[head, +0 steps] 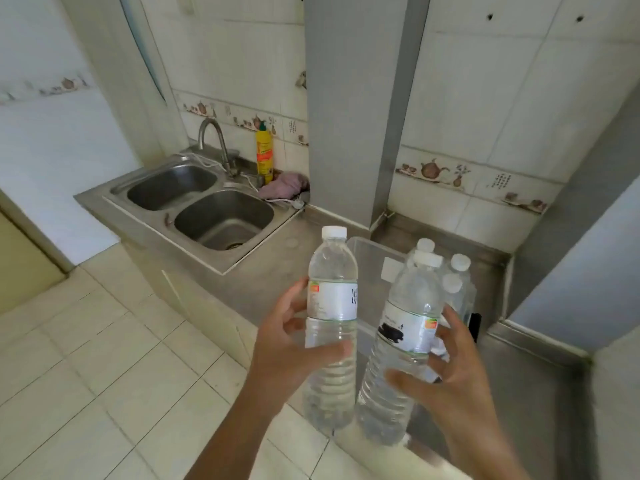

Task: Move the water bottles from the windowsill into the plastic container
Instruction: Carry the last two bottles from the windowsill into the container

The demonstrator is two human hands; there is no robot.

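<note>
I hold two clear water bottles with white caps upright in front of me. My left hand grips the left bottle around its lower half. My right hand grips the right bottle, which leans slightly right. Behind them a clear plastic container stands on the steel counter, and three more capped bottles stand upright in its right part. Both held bottles are above the container's near edge. The windowsill is out of view.
A steel double sink with a tap lies to the left, with a yellow detergent bottle and a pink cloth behind it. A grey pillar rises behind the container. Tiled floor lies lower left.
</note>
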